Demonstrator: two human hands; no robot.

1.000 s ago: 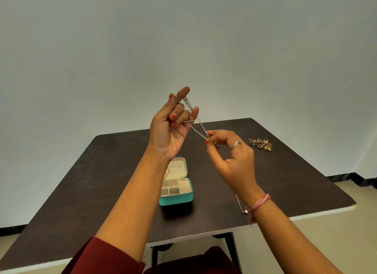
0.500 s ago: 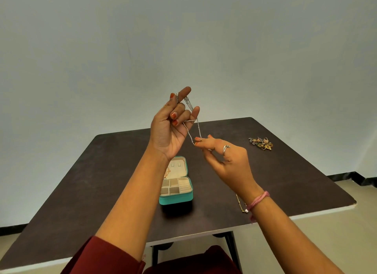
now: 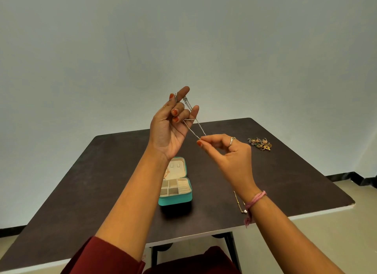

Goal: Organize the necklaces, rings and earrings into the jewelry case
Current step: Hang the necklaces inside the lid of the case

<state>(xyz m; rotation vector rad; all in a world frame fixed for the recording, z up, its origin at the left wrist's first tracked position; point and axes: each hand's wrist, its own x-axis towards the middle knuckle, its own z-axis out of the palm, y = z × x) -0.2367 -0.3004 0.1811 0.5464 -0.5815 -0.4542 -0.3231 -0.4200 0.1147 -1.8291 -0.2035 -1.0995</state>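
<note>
I hold a thin silver necklace (image 3: pixel 195 128) in the air above the table. My left hand (image 3: pixel 172 126) is raised palm toward me, with the chain looped over its fingers and pinched near the fingertips. My right hand (image 3: pixel 226 151) pinches the chain's lower end between thumb and forefinger. Below them the teal jewelry case (image 3: pixel 175 200) lies open on the dark table (image 3: pixel 102 181), its cream compartments showing and a gold chain in its lid. A gold necklace (image 3: pixel 238 202) with a pearl lies beside my right wrist. A heap of earrings and rings (image 3: pixel 260 143) sits at the far right.
The table's front edge (image 3: pixel 204 232) runs just ahead of my lap, with a black leg under it. A plain grey wall stands behind the table. A pink thread band is tied round my right wrist.
My right hand dipped left under the left hand, then pulled back right and down, drawing the silver chain taut into a narrow V. My left hand stayed put.
</note>
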